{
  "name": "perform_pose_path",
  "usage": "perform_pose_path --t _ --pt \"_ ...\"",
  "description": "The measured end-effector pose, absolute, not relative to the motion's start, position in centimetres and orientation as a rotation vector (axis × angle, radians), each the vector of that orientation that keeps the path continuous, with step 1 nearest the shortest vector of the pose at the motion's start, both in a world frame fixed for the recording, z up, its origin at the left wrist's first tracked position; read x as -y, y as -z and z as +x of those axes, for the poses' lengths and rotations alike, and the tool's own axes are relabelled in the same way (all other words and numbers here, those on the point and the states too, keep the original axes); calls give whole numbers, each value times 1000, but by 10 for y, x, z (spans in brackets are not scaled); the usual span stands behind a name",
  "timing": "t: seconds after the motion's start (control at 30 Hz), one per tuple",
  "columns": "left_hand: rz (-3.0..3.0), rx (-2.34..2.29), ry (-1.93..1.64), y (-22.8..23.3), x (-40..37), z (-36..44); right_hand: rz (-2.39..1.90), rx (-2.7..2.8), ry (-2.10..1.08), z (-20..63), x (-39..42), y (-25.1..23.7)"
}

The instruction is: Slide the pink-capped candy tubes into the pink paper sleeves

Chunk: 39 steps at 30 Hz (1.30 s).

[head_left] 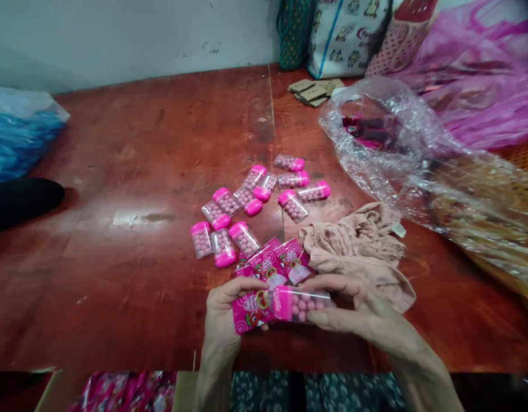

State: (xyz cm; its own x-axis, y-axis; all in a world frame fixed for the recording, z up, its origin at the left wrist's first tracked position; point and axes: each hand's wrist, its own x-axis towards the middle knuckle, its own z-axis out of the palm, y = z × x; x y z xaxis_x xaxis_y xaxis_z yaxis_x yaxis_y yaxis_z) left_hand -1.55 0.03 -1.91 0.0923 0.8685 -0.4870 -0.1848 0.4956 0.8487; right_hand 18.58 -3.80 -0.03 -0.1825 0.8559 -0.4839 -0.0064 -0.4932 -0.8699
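The candy case (301, 304) was clear glossy plastic, its sleeve (251, 309) shiny printed film; the table (139, 229) was worn glossy wood, the cloth (358, 246) matt and soft.

A clear candy case (304, 303) with pink cap lies sideways, its capped end entering a pink printed packet (250, 312).

Red-brown wooden worktop against a pale, scuffed wall

The worktop (130, 189) is worn, glossy wood, with a seam running from the wall toward the near edge and a soft sheen of light left of centre. Behind it rises a whitish wall (139, 34) with small dark marks. Patterned bags (345, 34) lean on the wall at the far right, beside a heap of pink plastic (482, 74). A blue plastic bundle (19, 137) lies at the left edge, and flat cardboard pieces (310, 91) sit near the bags.
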Motion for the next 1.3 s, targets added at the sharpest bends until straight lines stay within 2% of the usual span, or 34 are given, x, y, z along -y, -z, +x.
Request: perform_pose_path --t 0.13,0.33,0.5,0.63,0.8,1.0,1.17,1.3 --pt "843 -1208 -903 23 -3 -19 -1351 871 -1763 183 38 4" --pt "1102 -1246 -885 22 -3 -22 -1401 1019 -1598 167 34 5" --pt "1209 -1273 -945 18 -3 -19 -1357 849 -1643 157 34 12" --pt "1247 -1225 -966 21 1 -17 -1397 1003 -1608 166 33 14" --pt "1210 -1232 -1010 25 8 -12 -1318 879 -1731 172 30 10" --pt "1271 -1240 -975 15 0 -10 -1351 896 -1634 165 35 13" --pt "1202 -1171 -868 15 -1 -14 -1103 748 -1849 162 38 14" --pt "827 -1225 -939 22 2 -13 -1132 748 -1695 154 39 12"
